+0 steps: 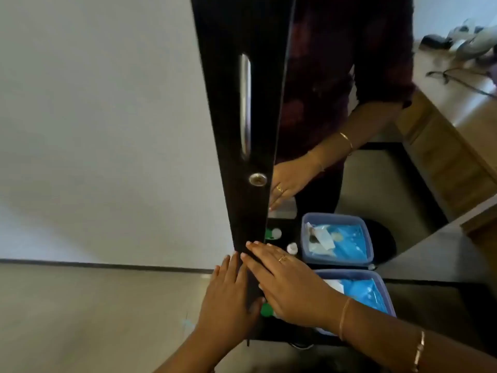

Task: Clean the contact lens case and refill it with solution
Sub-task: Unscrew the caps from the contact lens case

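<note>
Pressing the dark cabinet door (242, 130) near its lower edge, left hand (226, 300) and right hand (290, 286) show fingers (258, 254) straight and slightly spread, while the green-capped lens case (266, 310) lies on the tabletop (430, 305) under the right palm, beside a plastic box (349, 273).

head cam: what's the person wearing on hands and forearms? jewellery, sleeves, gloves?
No gloves, and no sleeves reach the forearms in the direct view. The right hand has a gold ring on one finger, a thin gold bracelet at the wrist and a gold bangle further up the forearm. The left hand shows no ring or bracelet.
</note>
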